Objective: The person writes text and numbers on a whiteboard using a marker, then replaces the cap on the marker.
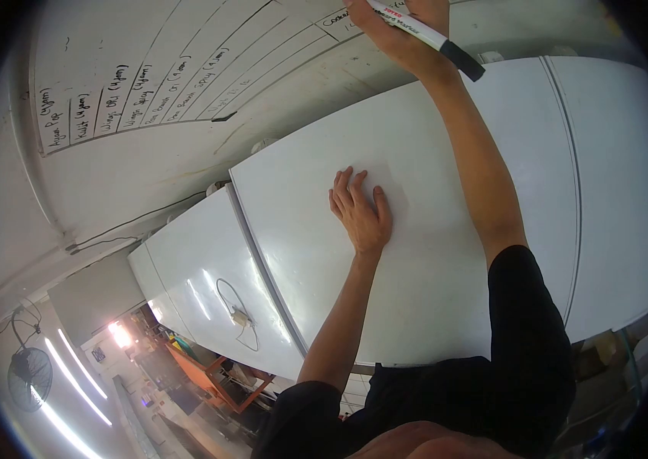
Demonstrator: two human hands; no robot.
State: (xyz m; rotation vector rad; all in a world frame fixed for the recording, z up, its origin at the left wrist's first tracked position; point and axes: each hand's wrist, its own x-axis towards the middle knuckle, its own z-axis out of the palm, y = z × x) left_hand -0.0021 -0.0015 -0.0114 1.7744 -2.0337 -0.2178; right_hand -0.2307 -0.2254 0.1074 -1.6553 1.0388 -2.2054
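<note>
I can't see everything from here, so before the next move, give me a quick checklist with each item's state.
1. Marker gripped in the right hand: ok.
2. Writing tip in view: not ok, it does not show.
3. Writing tip touching the whiteboard: cannot tell.
4. Left hand clear of the whiteboard: ok, it rests on the white freezer, fingers somewhat spread.
5. Cord clear of both hands: ok, it lies on the neighbouring freezer.
</note>
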